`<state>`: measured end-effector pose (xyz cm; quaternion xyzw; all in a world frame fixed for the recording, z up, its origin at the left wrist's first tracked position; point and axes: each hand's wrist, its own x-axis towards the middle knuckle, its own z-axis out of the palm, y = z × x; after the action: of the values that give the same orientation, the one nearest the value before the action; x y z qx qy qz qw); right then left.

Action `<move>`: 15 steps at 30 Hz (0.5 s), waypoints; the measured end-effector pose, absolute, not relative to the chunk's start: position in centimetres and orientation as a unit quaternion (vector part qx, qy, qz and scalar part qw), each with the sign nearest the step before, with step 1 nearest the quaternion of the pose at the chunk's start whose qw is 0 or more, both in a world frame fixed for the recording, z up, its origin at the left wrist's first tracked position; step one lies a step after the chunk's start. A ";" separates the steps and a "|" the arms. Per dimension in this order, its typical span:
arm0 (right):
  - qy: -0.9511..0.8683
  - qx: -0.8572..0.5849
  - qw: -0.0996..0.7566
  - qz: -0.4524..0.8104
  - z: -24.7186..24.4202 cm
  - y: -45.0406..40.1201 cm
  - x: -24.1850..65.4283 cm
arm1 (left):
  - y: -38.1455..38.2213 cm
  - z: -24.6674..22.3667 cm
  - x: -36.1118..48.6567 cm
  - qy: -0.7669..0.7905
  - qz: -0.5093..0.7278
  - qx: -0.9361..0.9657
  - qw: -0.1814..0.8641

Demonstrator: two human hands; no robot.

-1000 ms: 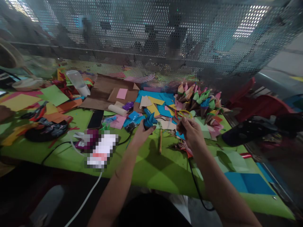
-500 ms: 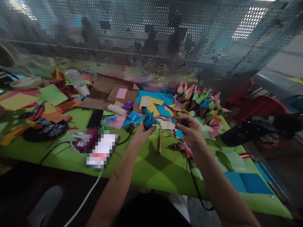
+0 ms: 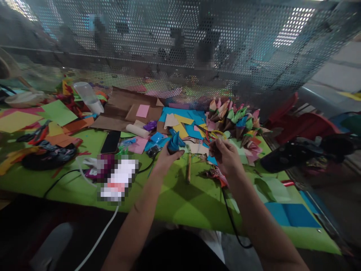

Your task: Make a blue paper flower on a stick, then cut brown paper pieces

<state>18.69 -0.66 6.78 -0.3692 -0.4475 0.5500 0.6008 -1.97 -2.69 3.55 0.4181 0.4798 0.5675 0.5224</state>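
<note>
Green table (image 3: 175, 203) beneath everything; wooden stick (image 3: 188, 169) as landmark. Bunch of paper flowers (image 3: 237, 116) beyond stick, to right. Right hand (image 3: 229, 156) right of stick, fingertips bunched together; cannot tell whether they pinch anything. Left hand (image 3: 166, 160) left of stick, pinching blue paper flower (image 3: 174, 143) by base. Flower roughly upright, tip up, well apart from right fingertips. Against half-second-earlier frame: right fingers drawn closer together, flower slightly farther left of stick.
</note>
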 end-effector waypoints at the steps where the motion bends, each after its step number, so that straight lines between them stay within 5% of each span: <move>1: -0.448 -0.364 0.597 0.557 6.8 -0.8 18.6 | -2.9 3.7 -1.9 0.467 0.570 0.408 0.539; 9: -0.466 -0.338 0.539 0.615 6.6 -1.6 17.9 | -4.4 3.9 0.2 0.290 0.489 0.401 0.719; 15: -0.487 -0.365 0.522 0.598 6.9 -1.7 17.7 | -4.2 3.3 0.7 0.291 0.499 0.388 0.718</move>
<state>17.75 -1.70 6.91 -0.3647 -0.4870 0.5975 0.5223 0.74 -4.20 3.30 0.3883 0.2906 0.4995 0.7179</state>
